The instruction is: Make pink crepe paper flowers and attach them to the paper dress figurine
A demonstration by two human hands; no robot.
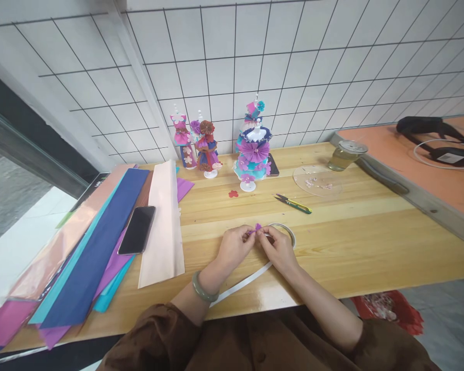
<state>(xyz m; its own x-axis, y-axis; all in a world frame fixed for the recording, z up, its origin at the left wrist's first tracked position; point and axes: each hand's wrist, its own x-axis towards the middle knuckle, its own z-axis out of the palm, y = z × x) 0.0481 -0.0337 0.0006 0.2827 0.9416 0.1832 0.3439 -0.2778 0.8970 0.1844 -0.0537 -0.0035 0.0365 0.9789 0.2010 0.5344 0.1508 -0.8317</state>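
Note:
Near the front of the wooden table, my left hand (235,247) and my right hand (281,251) meet, fingertips pinched on a small piece of pleated purple paper (258,226). Most of that paper is hidden by the fingers. A roll of white tape (294,238) lies partly under my right hand. From it a loose white strip (243,282) runs down toward my left wrist. Beyond my hands lie yellow-green thread snips (294,203) and a red paper flower cut-out (233,194). A mini dress form in purple and turquoise paper (253,154) stands behind them.
Paper sheets (96,247), a pale pink sheet (162,226) and a phone (137,230) cover the left side. More decorated dress forms (208,154) stand by the tiled wall. At right are a clear plate of small bits (317,180), a lidded cup (344,156) and a headset (444,144).

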